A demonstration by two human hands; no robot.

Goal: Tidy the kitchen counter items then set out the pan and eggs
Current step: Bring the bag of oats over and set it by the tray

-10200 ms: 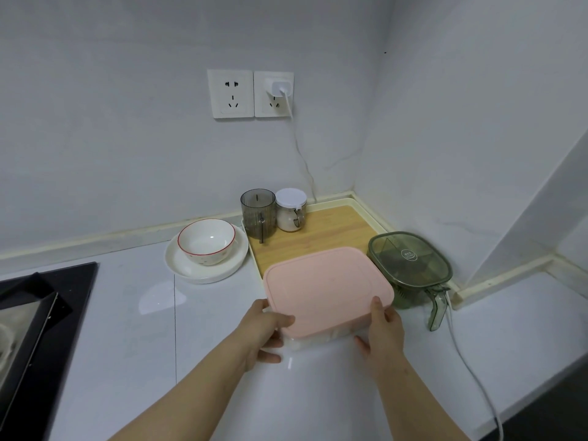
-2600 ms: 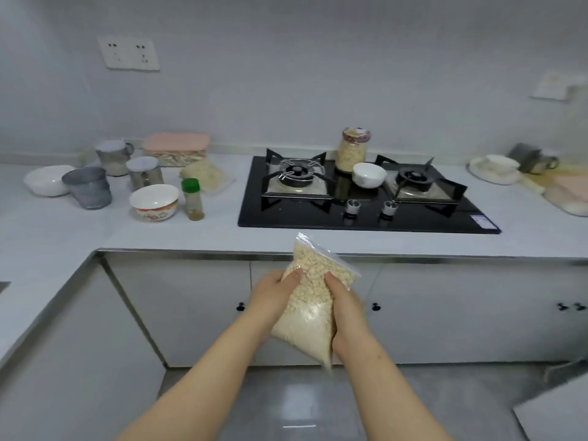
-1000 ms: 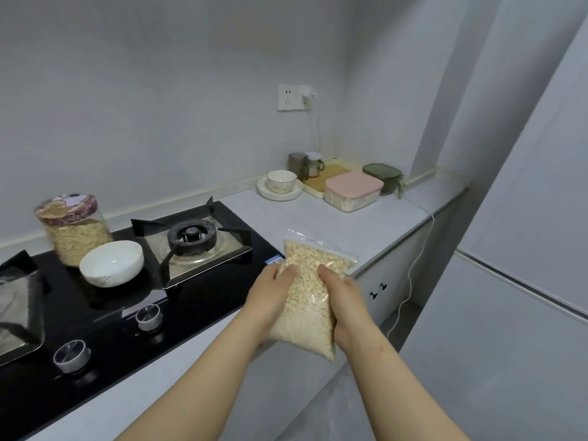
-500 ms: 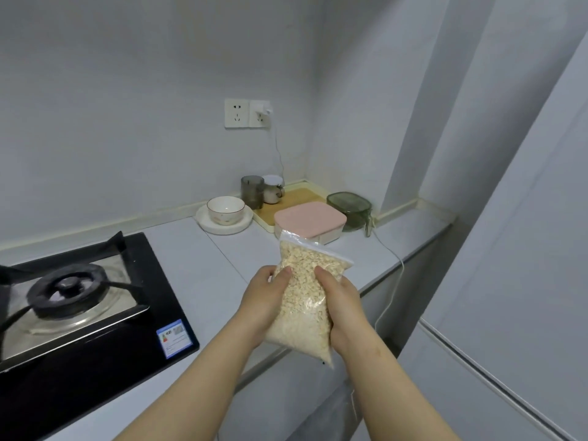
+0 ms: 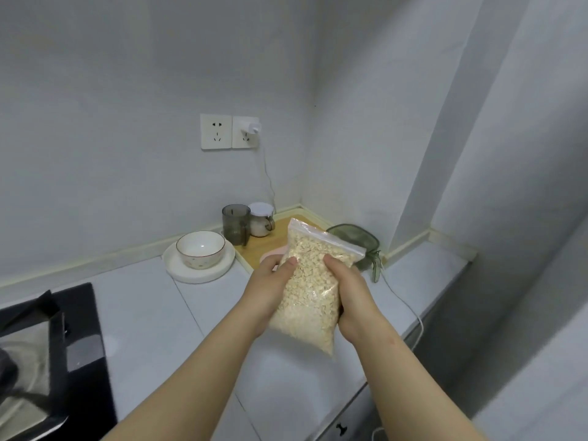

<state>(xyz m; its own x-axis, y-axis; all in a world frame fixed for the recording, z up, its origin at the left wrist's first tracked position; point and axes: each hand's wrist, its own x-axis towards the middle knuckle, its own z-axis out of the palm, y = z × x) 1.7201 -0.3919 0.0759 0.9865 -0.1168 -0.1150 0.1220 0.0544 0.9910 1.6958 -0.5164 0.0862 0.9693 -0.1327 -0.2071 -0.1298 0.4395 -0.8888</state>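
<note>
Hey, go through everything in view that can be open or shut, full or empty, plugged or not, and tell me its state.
Oat bag, full, zip looks shut, held above the counter by left hand and right hand.
Bowl, upright, empty, on the plate.
White-lidded jar, lid on.
Green container, lid on.
Left socket, free.
Right socket, plug in.
</note>
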